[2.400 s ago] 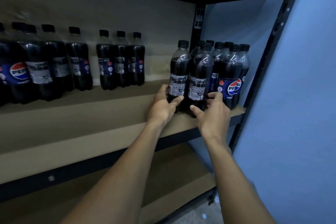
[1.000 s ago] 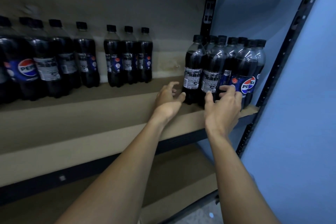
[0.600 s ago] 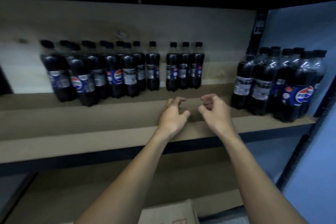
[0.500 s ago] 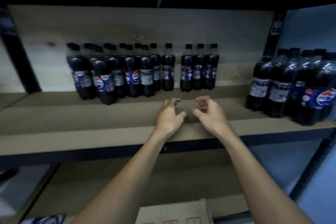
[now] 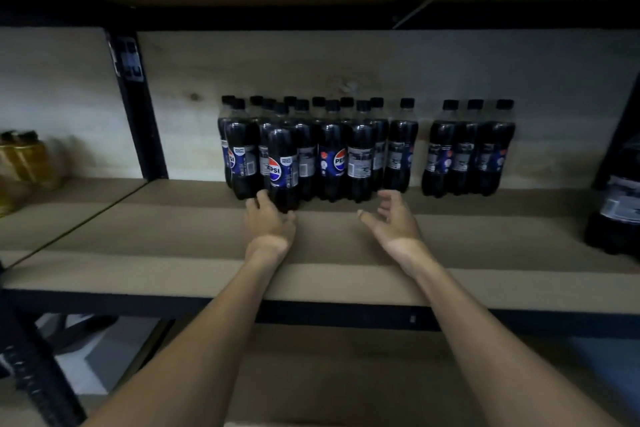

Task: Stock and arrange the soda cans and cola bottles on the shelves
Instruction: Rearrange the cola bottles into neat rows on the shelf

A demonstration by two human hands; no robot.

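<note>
The left hand (image 5: 270, 224) closes its grip round the base of the front bottle (image 5: 283, 166), fingertips partly hidden. The right hand (image 5: 393, 218) holds a wide, empty grip just before the bottle cluster (image 5: 346, 152) at the back edge of the shelf (image 5: 173, 239). Three bottles (image 5: 467, 156) stand apart. Dark bottles (image 5: 620, 204) are cut off at the right edge. A yellow container (image 5: 24, 159) blurs beyond the black post (image 5: 136, 107).
</note>
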